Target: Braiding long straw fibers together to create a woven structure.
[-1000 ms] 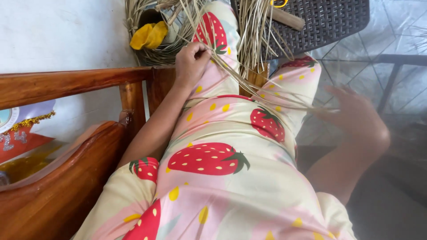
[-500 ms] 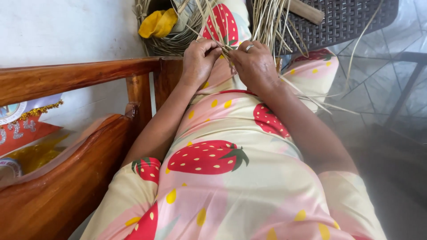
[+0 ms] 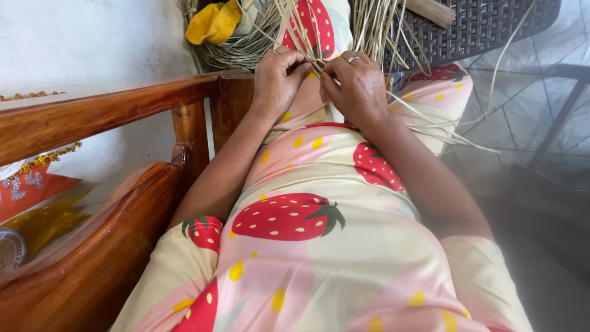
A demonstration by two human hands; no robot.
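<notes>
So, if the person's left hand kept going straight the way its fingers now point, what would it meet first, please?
The left hand points toward the right hand, across the pale straw strips pinched between them. It would probably meet those strips at once, then the right hand's fingers, though depth is hard to judge here.

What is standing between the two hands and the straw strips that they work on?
Nothing visible. The left hand and the right hand both already pinch the pale straw strips over the lap, fingertips meeting on them.
</notes>
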